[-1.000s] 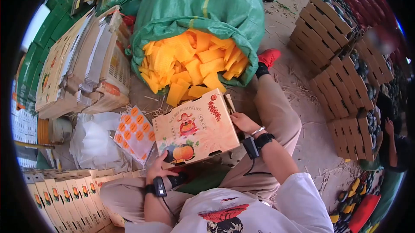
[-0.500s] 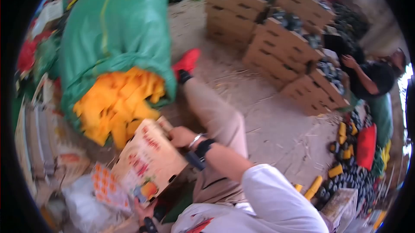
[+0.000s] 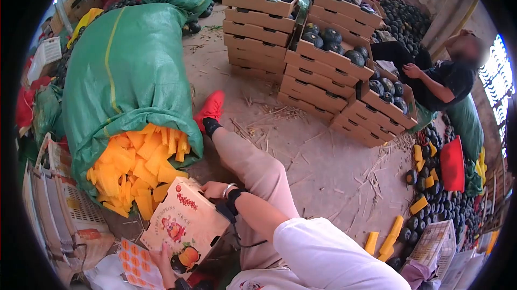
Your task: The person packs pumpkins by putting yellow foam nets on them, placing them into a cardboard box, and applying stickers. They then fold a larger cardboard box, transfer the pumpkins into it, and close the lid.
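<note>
A printed cardboard box (image 3: 180,220) with pumpkin pictures on its face rests tilted across my lap area. My right hand (image 3: 216,189) is closed on its upper right edge, with a bracelet and black band at the wrist. Along the box's lower left edge my left hand (image 3: 164,268) grips it, partly hidden by the frame's bottom. Beside that hand lies a sheet of round orange stickers (image 3: 139,263) on clear white plastic (image 3: 107,273). Just beyond the box, orange foam pieces (image 3: 141,158) spill from the mouth of a large green sack (image 3: 124,58).
Stacked cardboard trays (image 3: 318,77) hold dark green pumpkins (image 3: 329,36). A person (image 3: 447,83) sits behind them at the right. More pumpkins (image 3: 431,225), a red basin (image 3: 452,164) and a plastic crate (image 3: 435,244) lie on the right. Straw litters the floor (image 3: 323,166); a slatted crate (image 3: 83,204) stands left.
The view has swung, so the sack and tray stacks sit further left. Both hands stay on the box, which appears slightly lower. My left hand shows more plainly beside the sticker sheet.
</note>
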The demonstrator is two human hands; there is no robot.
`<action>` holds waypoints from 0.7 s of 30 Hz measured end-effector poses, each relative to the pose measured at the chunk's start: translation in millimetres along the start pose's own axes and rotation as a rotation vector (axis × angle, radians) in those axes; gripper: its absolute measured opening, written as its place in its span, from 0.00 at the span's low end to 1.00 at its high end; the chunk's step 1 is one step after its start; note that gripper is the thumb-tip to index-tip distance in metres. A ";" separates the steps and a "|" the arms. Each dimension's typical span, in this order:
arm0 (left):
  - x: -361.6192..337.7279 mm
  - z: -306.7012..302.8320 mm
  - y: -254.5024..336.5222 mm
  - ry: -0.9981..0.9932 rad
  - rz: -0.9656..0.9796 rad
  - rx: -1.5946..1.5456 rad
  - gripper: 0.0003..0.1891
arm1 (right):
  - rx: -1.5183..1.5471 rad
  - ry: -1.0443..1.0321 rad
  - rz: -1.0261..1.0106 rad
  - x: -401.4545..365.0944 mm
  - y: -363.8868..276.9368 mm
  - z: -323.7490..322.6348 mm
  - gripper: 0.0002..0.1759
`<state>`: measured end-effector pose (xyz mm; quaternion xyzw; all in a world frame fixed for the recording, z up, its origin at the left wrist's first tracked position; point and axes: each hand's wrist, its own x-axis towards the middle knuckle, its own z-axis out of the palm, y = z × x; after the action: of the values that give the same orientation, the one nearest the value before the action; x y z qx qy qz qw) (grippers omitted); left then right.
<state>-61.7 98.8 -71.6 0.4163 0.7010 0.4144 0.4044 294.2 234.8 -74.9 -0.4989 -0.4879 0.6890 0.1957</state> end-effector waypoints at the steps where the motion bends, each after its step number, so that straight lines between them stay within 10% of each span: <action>1: 7.1 0.1 -5.5 0.036 -0.004 0.054 0.27 | 0.043 -0.018 0.020 2.1 2.4 -1.3 0.16; 7: 1.2 9.6 -24.6 0.138 0.016 0.090 0.41 | 0.170 0.013 0.001 19.1 34.6 9.0 0.22; 16: -9.1 13.7 1.8 0.130 -0.099 0.105 0.44 | -0.838 0.631 -0.207 -49.3 -58.7 71.1 0.33; 21: -12.7 13.0 4.7 0.100 -0.096 0.180 0.42 | -0.757 0.502 -0.070 -39.2 -42.9 75.7 0.34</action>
<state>-44.5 91.8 -68.7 0.3957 0.7739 0.3502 0.3490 235.1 188.2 -16.2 -0.6701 -0.6595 0.3128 0.1349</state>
